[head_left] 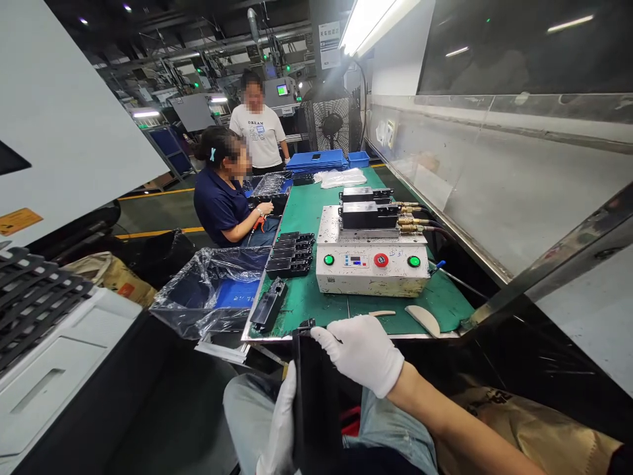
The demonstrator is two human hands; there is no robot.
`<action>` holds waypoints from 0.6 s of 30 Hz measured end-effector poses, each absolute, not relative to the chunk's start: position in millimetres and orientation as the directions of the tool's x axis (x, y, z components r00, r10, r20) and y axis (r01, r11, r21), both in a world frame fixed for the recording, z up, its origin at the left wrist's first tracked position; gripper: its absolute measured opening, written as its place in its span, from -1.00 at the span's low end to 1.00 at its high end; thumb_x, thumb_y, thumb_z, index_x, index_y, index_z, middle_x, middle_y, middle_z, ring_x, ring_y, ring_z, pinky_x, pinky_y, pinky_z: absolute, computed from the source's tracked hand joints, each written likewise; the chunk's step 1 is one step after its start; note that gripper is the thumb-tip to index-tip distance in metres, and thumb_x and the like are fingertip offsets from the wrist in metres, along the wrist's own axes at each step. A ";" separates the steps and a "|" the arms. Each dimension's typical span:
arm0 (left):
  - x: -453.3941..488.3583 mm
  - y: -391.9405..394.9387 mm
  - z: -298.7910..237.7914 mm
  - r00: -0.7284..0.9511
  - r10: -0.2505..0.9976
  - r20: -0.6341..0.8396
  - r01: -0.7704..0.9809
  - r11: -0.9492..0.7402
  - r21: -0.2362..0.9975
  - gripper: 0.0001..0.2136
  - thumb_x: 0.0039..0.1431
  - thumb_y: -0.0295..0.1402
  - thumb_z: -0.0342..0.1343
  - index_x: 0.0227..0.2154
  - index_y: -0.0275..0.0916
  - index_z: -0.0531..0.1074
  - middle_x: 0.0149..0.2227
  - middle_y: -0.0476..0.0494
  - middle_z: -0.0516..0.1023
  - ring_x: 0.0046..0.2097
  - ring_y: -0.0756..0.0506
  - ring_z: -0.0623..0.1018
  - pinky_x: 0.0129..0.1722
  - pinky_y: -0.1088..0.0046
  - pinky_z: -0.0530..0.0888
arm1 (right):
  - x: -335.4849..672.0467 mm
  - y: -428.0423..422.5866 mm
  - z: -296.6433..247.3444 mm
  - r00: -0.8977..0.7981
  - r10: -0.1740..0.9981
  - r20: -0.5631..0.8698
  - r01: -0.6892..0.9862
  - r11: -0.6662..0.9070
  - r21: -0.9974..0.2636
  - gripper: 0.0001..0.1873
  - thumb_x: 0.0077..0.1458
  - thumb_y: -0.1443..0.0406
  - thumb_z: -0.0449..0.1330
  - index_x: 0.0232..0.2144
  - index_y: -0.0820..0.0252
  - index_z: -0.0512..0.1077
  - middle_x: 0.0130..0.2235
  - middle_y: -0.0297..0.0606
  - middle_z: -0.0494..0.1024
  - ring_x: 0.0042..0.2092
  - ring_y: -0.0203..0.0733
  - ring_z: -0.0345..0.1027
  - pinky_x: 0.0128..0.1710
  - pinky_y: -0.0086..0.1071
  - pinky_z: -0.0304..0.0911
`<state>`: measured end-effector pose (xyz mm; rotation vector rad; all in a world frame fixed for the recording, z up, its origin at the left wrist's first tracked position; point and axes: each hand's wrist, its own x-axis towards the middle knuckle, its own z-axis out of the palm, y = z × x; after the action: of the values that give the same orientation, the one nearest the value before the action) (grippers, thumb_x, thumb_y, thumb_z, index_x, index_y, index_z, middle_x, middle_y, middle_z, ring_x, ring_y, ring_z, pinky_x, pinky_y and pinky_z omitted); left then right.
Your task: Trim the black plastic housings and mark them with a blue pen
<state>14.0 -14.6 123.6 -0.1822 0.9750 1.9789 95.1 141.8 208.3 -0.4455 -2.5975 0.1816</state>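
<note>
Black part (314,396) is held upright over the lap, just below the near edge of the tabletop (306,297). It is not rested on the tabletop.

Right hand (363,349), white-gloved, is closed over the part's top edge, with the fingers wrapped across the upper corner. Left hand (279,429), also gloved, is laid along the part's left edge with the fingers extended. The thumb is hidden behind the part, so whether that hand is gripping cannot be told.

On the tabletop:
- Control box (370,264) is set mid-mat, and two green buttons and one red are seen on its front.
- Black fixtures (368,214) are mounted on top of the box, with brass fittings (410,218) on their right side.
- Stack of black pieces (291,254) is placed just left of the box.
- One loose piece (268,307) is laid near the front-left corner, apart from the stack.
- Beige pad (422,320) and thin stick (382,313) are laid in front of the box, near the front edge.

Plastic-lined bin (217,290) is butted against the tabletop's left side. Further along that side a seated person (222,198) is seen, with a standing person (260,132) behind. Blue trays (316,160) and a fan (331,125) are seen at the far end.
</note>
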 end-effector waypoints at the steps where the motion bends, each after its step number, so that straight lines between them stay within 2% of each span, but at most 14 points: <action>1: 13.2 -14.3 124.1 -0.592 0.651 -0.474 -0.769 -0.281 0.574 -0.66 0.28 -0.19 0.23 0.05 -0.19 0.59 0.16 -0.12 0.63 0.40 -0.18 0.34 0.44 0.32 0.27 | 95.4 140.8 206.8 -0.823 0.334 0.459 0.278 0.942 -0.186 -0.39 0.40 0.03 0.08 -0.65 0.14 0.48 -0.59 -0.28 0.58 -0.55 -0.22 0.43 -0.48 -0.25 -0.22; 5: 11.9 -11.9 125.8 -0.579 0.656 -0.484 -0.772 -0.251 0.584 -0.62 0.24 -0.13 0.25 0.03 -0.24 0.60 0.09 -0.21 0.67 0.31 -0.25 0.47 0.34 0.25 0.44 | 99.1 136.0 199.4 -0.807 0.301 0.507 0.263 0.953 -0.148 -0.43 0.38 0.06 0.13 -0.65 0.14 0.47 -0.62 -0.33 0.55 -0.58 -0.23 0.41 -0.50 -0.26 -0.25; 8: 14.8 -8.3 132.9 -0.577 0.648 -0.496 -0.778 -0.252 0.576 -0.64 0.26 -0.12 0.22 -0.04 -0.27 0.63 0.01 -0.24 0.71 0.18 -0.23 0.60 0.22 0.30 0.54 | 103.4 131.7 196.3 -0.788 0.280 0.549 0.248 0.960 -0.133 -0.46 0.35 0.10 0.17 -0.66 0.14 0.45 -0.63 -0.35 0.53 -0.60 -0.23 0.38 -0.50 -0.26 -0.27; 10: 18.7 -5.1 143.7 -0.591 0.638 -0.494 -0.768 -0.257 0.587 -0.68 0.29 -0.14 0.19 -0.12 -0.26 0.66 -0.11 -0.24 0.74 0.05 -0.20 0.66 0.13 0.33 0.59 | 106.6 128.7 195.7 -0.782 0.267 0.563 0.241 0.963 -0.121 -0.47 0.34 0.11 0.19 -0.67 0.14 0.43 -0.64 -0.35 0.52 -0.61 -0.24 0.35 -0.50 -0.26 -0.28; 12: 23.1 -2.1 158.3 -0.646 0.585 -0.491 -0.713 -0.232 0.662 -0.70 0.28 -0.13 0.19 -0.25 -0.26 0.69 -0.31 -0.21 0.74 -0.17 -0.17 0.71 -0.06 0.36 0.64 | 110.1 125.9 195.1 -0.787 0.242 0.568 0.226 0.969 -0.099 -0.48 0.33 0.12 0.20 -0.67 0.14 0.41 -0.65 -0.36 0.50 -0.61 -0.25 0.34 -0.49 -0.25 -0.29; 13: 25.1 -0.9 166.0 -0.702 0.521 -0.486 -0.652 -0.196 0.732 -0.70 0.25 -0.12 0.22 -0.36 -0.26 0.68 -0.43 -0.18 0.71 -0.30 -0.14 0.69 -0.21 0.41 0.63 | 112.0 124.5 194.5 -0.794 0.222 0.566 0.214 0.973 -0.081 -0.49 0.34 0.14 0.20 -0.66 0.14 0.40 -0.65 -0.36 0.49 -0.61 -0.25 0.34 -0.48 -0.25 -0.31; 15: 27.4 0.6 178.8 -0.823 0.355 -0.444 -0.492 -0.054 0.869 -0.61 0.15 -0.06 0.31 -0.61 -0.26 0.59 -0.64 -0.08 0.56 -0.55 -0.03 0.53 -0.53 0.51 0.48 | 116.2 121.6 192.4 -0.814 0.183 0.552 0.191 0.981 -0.043 -0.51 0.35 0.16 0.17 -0.64 0.14 0.39 -0.64 -0.37 0.48 -0.60 -0.25 0.34 -0.47 -0.24 -0.34; 17: 26.8 1.2 185.0 -0.882 0.258 -0.394 -0.393 0.056 0.918 -0.52 0.05 0.03 0.35 -0.72 -0.25 0.49 -0.75 0.00 0.42 -0.65 0.02 0.40 -0.67 0.50 0.30 | 120.7 118.3 189.2 -0.838 0.159 0.522 0.175 0.984 -0.019 -0.52 0.37 0.17 0.14 -0.61 0.14 0.39 -0.63 -0.37 0.49 -0.59 -0.26 0.33 -0.46 -0.24 -0.38; 18: 25.4 1.3 185.2 -0.875 0.256 -0.410 -0.406 0.071 0.911 -0.51 0.03 0.06 0.35 -0.71 -0.25 0.49 -0.78 0.01 0.38 -0.65 0.00 0.40 -0.68 0.48 0.30 | 123.1 116.5 187.2 -0.849 0.158 0.504 0.172 0.985 -0.018 -0.52 0.38 0.16 0.13 -0.61 0.14 0.38 -0.62 -0.36 0.49 -0.59 -0.26 0.33 -0.45 -0.23 -0.40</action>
<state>25.4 1.3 185.2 -0.1488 1.8846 1.8561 123.1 116.5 187.2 -0.2325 -2.6032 -0.0381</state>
